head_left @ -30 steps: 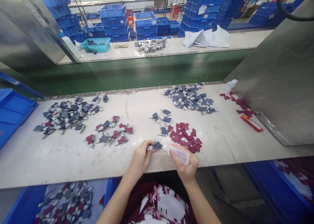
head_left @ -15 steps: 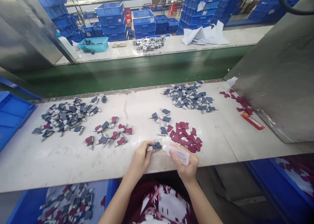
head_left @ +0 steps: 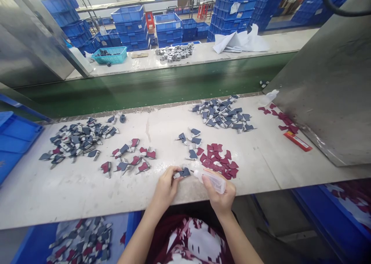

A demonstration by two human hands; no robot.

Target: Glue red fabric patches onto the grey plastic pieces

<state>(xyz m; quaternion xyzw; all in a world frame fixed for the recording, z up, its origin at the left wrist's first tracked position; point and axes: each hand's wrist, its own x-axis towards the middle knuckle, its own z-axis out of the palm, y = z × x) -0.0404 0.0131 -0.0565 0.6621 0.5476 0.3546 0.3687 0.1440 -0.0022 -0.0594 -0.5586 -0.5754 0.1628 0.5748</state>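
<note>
My left hand (head_left: 167,185) pinches a small dark blue and grey part (head_left: 184,172) just above the table's front edge. In my right hand (head_left: 222,196) is a clear squeeze bottle (head_left: 213,180), its thin nozzle tilted toward that part and a little apart from it. Right behind the bottle lies a pile of maroon flat pieces (head_left: 219,159). A few loose blue-grey parts (head_left: 193,154) rest beyond my left hand. To the left are several parts with maroon faces (head_left: 144,166).
Heaps of blue-grey parts lie at the left (head_left: 77,138) and back right (head_left: 223,113). A red-and-white packet (head_left: 297,141) and a second bottle (head_left: 269,97) are near the metal panel (head_left: 327,98). Beyond the green conveyor belt (head_left: 145,86) stands a teal basket (head_left: 110,55). A blue bin (head_left: 37,237) sits below the table.
My right hand has drawn the bottle slightly to the right, so its nozzle stands off the part. Blue-grey pieces have come into view on the belt by the metal panel.
</note>
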